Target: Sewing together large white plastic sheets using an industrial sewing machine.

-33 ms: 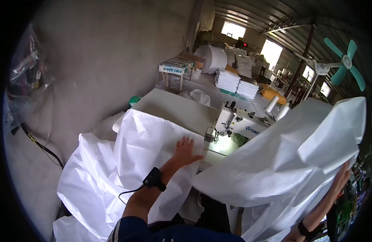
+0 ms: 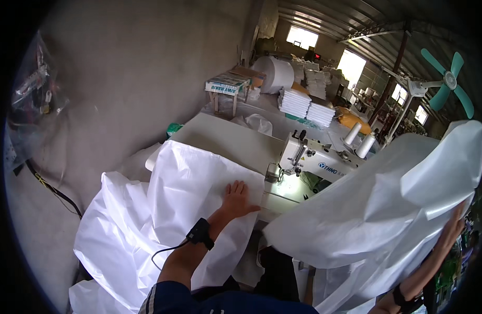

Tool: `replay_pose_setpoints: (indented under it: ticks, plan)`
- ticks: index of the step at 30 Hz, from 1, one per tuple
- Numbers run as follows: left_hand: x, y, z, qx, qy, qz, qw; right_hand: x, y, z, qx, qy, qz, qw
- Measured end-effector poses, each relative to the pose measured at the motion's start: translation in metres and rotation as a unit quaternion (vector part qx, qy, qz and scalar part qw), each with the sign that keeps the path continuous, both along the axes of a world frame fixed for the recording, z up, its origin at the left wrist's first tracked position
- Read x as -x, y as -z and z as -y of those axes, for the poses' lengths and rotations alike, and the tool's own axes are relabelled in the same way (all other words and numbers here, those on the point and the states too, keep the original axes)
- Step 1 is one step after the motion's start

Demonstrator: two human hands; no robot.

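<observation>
My left hand [image 2: 237, 199] lies flat with fingers spread on a white plastic sheet [image 2: 188, 167], which drapes over the left of the sewing table and down toward my lap. At the right, my right hand [image 2: 452, 228] grips the outer edge of another large white sheet [image 2: 350, 225], holding it raised; some of its fingers are hidden by the folds. Between the two sheets stands a white sewing machine [image 2: 314, 157], its lamp lighting the needle area. Dark small scissors-like tips [image 2: 305, 197] show beside the lifted sheet.
Two white thread cones [image 2: 358, 138] stand behind the machine. The pale tabletop [image 2: 225, 138] reaches back to a small stool [image 2: 226, 89], stacked white bundles [image 2: 295, 103] and a big white roll [image 2: 274, 73]. A green fan [image 2: 450, 81] hangs at right; a grey wall [image 2: 136, 68] borders the left.
My right hand has moved farther right and slightly up, drawing the raised sheet away from the machine. More of the thread cones and machine shows. My left hand has barely moved.
</observation>
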State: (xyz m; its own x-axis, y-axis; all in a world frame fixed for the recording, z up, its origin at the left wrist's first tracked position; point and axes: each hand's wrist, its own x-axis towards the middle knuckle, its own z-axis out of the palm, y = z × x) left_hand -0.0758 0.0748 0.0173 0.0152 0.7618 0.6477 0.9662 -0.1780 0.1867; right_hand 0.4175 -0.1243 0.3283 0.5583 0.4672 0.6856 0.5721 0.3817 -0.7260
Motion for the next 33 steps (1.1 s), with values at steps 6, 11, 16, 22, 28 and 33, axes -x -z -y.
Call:
replay_pose_setpoints:
  ticks: [6, 11, 16, 22, 28, 33]
  plan:
    - [0.022, 0.009, -0.015, -0.004, 0.102, 0.026, 0.994, 0.162, -0.086, -0.009, 0.106, -0.011, 0.162, 0.981]
    - [0.13, 0.035, 0.0, 0.001, 0.064, 0.634, 0.771, 0.345, -0.092, -0.103, 0.226, -0.275, 0.331, 0.874]
    - [0.24, -0.046, 0.124, -0.191, 0.303, 0.833, 0.422, 0.488, 0.017, -0.241, 0.346, -0.376, 0.308, 0.803]
    - [0.252, -0.095, 0.31, -0.293, -0.002, 0.67, 0.682, 0.564, 0.097, -0.306, 0.47, -0.624, 0.246, 0.574]
    - [0.27, -0.097, 0.378, -0.268, -0.202, 0.646, 0.686, 0.47, 0.168, -0.406, 0.357, -0.442, 0.643, 0.514]
    - [0.275, -0.088, 0.363, -0.223, -0.209, 0.657, 0.689, 0.374, 0.259, -0.348, 0.505, -0.334, 0.516, 0.606]
